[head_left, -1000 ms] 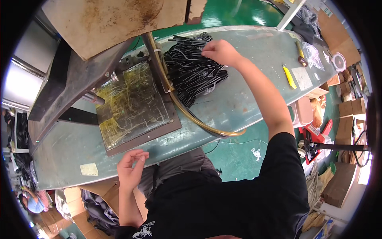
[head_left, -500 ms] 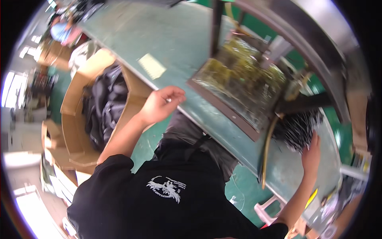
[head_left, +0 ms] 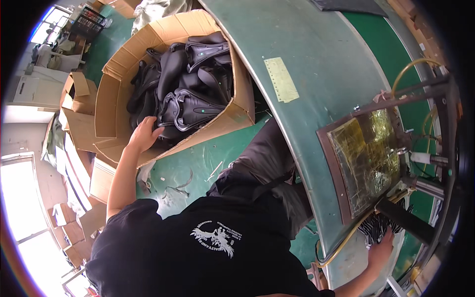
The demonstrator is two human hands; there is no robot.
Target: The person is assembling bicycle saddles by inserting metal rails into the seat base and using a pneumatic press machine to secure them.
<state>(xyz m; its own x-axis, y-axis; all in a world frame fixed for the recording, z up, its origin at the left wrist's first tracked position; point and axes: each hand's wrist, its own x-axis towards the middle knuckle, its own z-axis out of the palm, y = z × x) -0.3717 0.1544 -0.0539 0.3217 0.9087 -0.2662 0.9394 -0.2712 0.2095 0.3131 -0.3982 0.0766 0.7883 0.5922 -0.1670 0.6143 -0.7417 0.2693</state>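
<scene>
Fingers spread and loose, the worker's left hand [head_left: 143,134] reaches over the front wall of a large open cardboard box [head_left: 111,99] and rests on the edge of a black moulded part [head_left: 190,104], without visibly closing around it. The box stands on the green floor [head_left: 198,163] to the person's left, just beside the workbench [head_left: 316,59], and is filled with a loose heap of the same dark, curved, saddle-shaped pieces, piled against one another up to its rim. Smaller cardboard cartons [head_left: 79,89] lie flattened or open around it.

At the far lower right, the right hand [head_left: 380,250] lies on a bundle of thin black strips [head_left: 378,225] at the near edge of the bench; the fingers are stretched onto the bundle, though whether they grip it cannot be told from this angle. Just beside that bundle sits a brown-framed plate [head_left: 368,158] covered in yellowish film, with a metal frame [head_left: 435,148] and a yellow hose [head_left: 410,67] over it. A pale strip of tape [head_left: 281,79] is stuck to the grey-green bench top.
</scene>
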